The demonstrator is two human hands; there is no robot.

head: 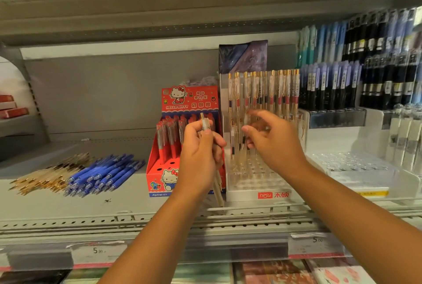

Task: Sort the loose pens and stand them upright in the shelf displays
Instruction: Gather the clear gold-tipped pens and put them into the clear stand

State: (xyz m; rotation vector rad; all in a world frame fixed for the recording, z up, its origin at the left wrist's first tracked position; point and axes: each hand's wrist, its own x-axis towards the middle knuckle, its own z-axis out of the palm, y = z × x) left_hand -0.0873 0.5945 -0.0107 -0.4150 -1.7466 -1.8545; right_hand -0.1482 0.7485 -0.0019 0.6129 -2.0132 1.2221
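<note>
A clear display stand (246, 194) with a white base and a red label sits on the shelf (68, 206), and its rear rows hold clear gold-capped pens (262, 91) standing upright, while the front holes show bare. The left hand (198, 155) is just left of the stand, in front of its left edge, its fingers wrapped round a small bundle of clear pens (206, 125); their caps rise above the fist and the lower ends stick out below the wrist. The right hand (278, 144) is raised in front of the stand's middle rows with fingers bent toward the standing pens; it is blurred, so whether it pinches a pen cannot be told. Touching the stand's left side is a red cartoon-cat box (189, 98) with red pens (169, 139) upright in its back rows. Further left of the stand, loose blue pens (105, 174) lie in a heap on the shelf, and beyond them a heap of loose clear gold-tipped pens (45, 176). Right of the stand are a clear tray (356, 167) and racks of dark pens (331, 87).
</note>
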